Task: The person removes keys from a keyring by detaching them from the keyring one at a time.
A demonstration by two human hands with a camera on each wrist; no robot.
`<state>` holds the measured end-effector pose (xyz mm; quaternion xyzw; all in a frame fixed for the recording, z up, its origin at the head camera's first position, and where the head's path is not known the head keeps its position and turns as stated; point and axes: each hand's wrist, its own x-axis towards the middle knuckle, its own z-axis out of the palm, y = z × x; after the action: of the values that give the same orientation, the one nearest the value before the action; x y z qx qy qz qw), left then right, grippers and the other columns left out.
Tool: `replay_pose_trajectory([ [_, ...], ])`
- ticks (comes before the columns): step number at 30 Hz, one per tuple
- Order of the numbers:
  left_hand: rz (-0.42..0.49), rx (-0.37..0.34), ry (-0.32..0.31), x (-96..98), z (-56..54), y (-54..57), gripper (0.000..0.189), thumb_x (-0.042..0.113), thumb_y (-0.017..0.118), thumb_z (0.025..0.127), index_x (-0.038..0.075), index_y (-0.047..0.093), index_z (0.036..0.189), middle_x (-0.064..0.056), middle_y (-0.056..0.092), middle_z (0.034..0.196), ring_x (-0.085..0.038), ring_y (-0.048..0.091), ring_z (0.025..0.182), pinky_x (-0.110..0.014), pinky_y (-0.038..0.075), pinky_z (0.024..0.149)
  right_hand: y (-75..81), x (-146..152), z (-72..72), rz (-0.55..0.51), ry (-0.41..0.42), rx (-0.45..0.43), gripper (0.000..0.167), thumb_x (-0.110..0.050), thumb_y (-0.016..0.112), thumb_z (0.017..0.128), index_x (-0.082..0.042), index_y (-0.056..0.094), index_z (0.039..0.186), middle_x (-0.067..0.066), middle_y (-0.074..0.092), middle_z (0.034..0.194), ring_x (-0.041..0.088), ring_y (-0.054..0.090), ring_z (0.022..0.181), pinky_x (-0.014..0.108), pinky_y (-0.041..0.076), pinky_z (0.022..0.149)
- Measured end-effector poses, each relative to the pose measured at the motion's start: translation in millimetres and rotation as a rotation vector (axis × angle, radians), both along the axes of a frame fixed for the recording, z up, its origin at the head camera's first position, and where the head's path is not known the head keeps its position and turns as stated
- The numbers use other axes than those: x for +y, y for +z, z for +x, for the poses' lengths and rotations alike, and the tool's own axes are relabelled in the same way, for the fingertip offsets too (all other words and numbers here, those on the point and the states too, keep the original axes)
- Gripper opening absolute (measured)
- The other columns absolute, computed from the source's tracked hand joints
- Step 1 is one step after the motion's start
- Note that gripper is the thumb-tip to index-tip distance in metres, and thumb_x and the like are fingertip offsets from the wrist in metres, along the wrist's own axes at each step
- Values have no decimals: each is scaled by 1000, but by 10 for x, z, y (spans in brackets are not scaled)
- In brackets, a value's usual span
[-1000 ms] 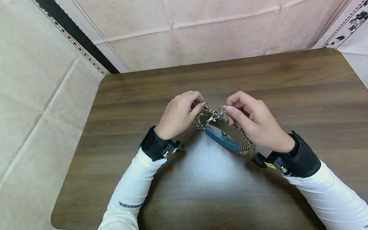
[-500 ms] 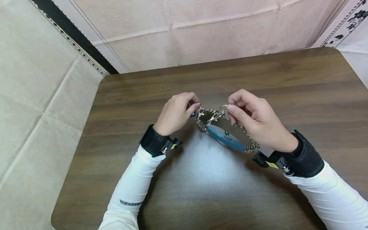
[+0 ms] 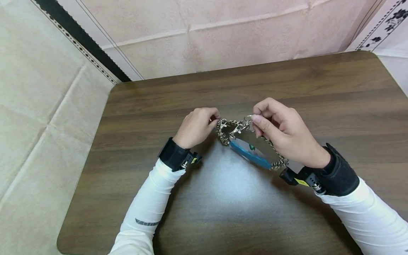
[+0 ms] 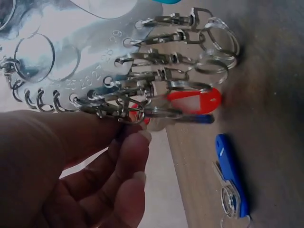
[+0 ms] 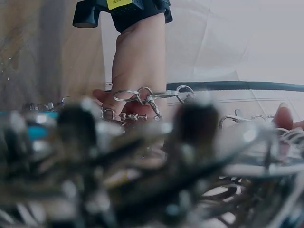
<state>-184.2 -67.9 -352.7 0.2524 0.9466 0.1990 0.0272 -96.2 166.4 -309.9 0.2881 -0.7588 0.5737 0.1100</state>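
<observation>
A shiny metal key plate with stamped numbers (image 4: 97, 42) has a blue curved edge (image 3: 250, 155) and many snap hooks with rings around its rim. My right hand (image 3: 280, 132) pinches a split ring (image 3: 247, 117) at the far side of the plate. At the plate's left rim my left hand (image 3: 197, 127) has its thumb and fingers bent together on a snap hook (image 4: 107, 110); the exact contact is partly hidden. Just beyond those fingers shows a red key tag (image 4: 209, 100). A blue key tag (image 4: 230, 166) with a key lies farther right in the left wrist view.
A brown wooden table (image 3: 204, 205) lies beneath both hands. Pale patterned cloth (image 3: 242, 35) covers the wall behind it. Black camera straps (image 3: 338, 173) are round both wrists. Blurred metal hooks (image 5: 142, 161) fill the front of the right wrist view.
My left hand moved slightly left, then a little nearer me. The right hand and the plate shifted slightly right, the ring still pinched. The red piece at my left fingertips is now hidden in the head view.
</observation>
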Motion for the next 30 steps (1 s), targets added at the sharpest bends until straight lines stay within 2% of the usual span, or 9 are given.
replay_pose_trajectory([
  [9,-58,-43,8,-18,-16,-41,7,13,65,98,15,70,93,1,69,88,-14,60,76,-33,50,65,4,-16,7,-7,22,-32,11,11,51,100,2,54,93,0,54,69,12,47,56,26,39,51],
  [16,-86,-36,56,-46,-34,-68,10,16,66,98,16,68,88,2,67,84,-15,58,73,-32,46,62,-6,-15,0,8,47,-41,12,8,51,101,0,55,94,-1,55,70,12,47,56,26,39,49],
  [24,-60,-32,78,-70,-62,-75,12,21,65,100,15,76,101,0,75,94,-14,64,77,-34,51,66,-17,-9,-11,30,57,-37,11,8,51,101,0,55,95,-1,55,71,12,50,60,25,42,53],
  [27,-34,-15,85,-71,-50,-36,13,22,65,100,16,76,102,1,75,95,-13,65,77,-34,52,65,-20,-8,-12,38,59,-40,11,8,51,101,0,55,95,-1,55,72,12,50,60,24,42,54],
  [30,19,39,88,-59,-6,44,13,22,64,101,16,75,102,2,74,95,-12,64,75,-32,50,63,-24,-12,-14,44,65,-45,11,7,51,101,-1,55,95,-1,55,72,12,50,59,23,43,54],
])
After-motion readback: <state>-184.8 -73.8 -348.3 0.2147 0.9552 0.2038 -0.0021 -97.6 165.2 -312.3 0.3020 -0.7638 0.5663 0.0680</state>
